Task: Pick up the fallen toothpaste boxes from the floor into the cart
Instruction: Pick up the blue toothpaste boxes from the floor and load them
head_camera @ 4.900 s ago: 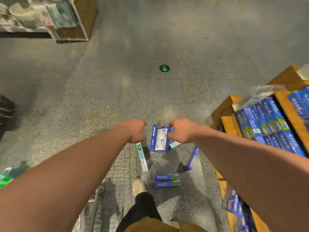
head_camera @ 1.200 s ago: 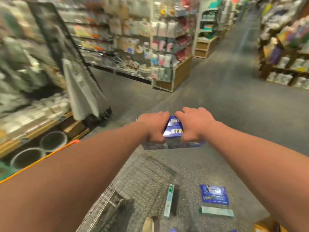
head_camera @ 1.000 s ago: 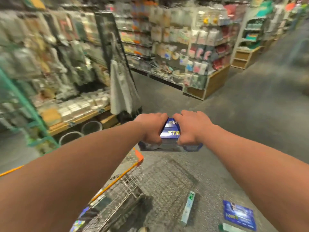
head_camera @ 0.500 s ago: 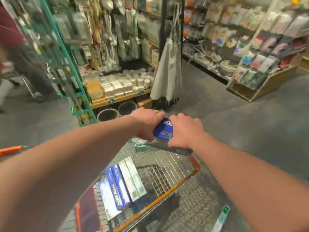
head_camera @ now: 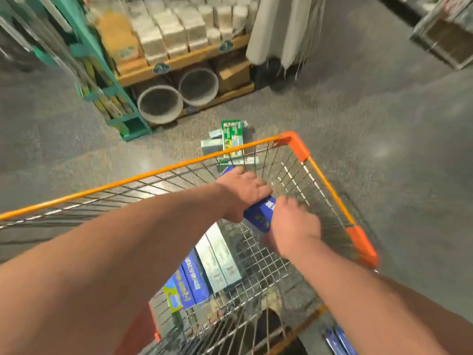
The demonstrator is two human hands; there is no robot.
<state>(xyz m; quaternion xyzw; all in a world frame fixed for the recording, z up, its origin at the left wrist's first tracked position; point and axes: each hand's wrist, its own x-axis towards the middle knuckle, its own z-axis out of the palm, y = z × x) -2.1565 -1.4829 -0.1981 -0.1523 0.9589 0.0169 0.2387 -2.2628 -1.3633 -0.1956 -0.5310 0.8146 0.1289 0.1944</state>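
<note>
Two hands are working inside the wire cart (head_camera: 153, 172), whose orange rim is running round both wrists. The left hand (head_camera: 243, 198) is gripping the far end of a blue bundle of toothpaste boxes (head_camera: 259, 213) from above, fingers curled over it. The right hand (head_camera: 294, 224) is clasping the near end, so the bundle is hanging between them, below the rim and above the mesh bottom. Nearer the body than both hands, between the forearms, a row of boxes (head_camera: 204, 272) is lying flat on the cart bottom. Beyond the left hand, past the cart's far wall, a few green and pale boxes (head_camera: 226, 138) are lying on the floor (head_camera: 384, 124). Something blue (head_camera: 340, 339) is showing on the floor by the right elbow, too cropped to name. The risk, as I judge it, is lying in the release. The bundle is looking like several loose boxes pressed together, so one hand opening early could be letting them fan out, tumbling crooked onto the row or catching an end in the mesh.
</note>
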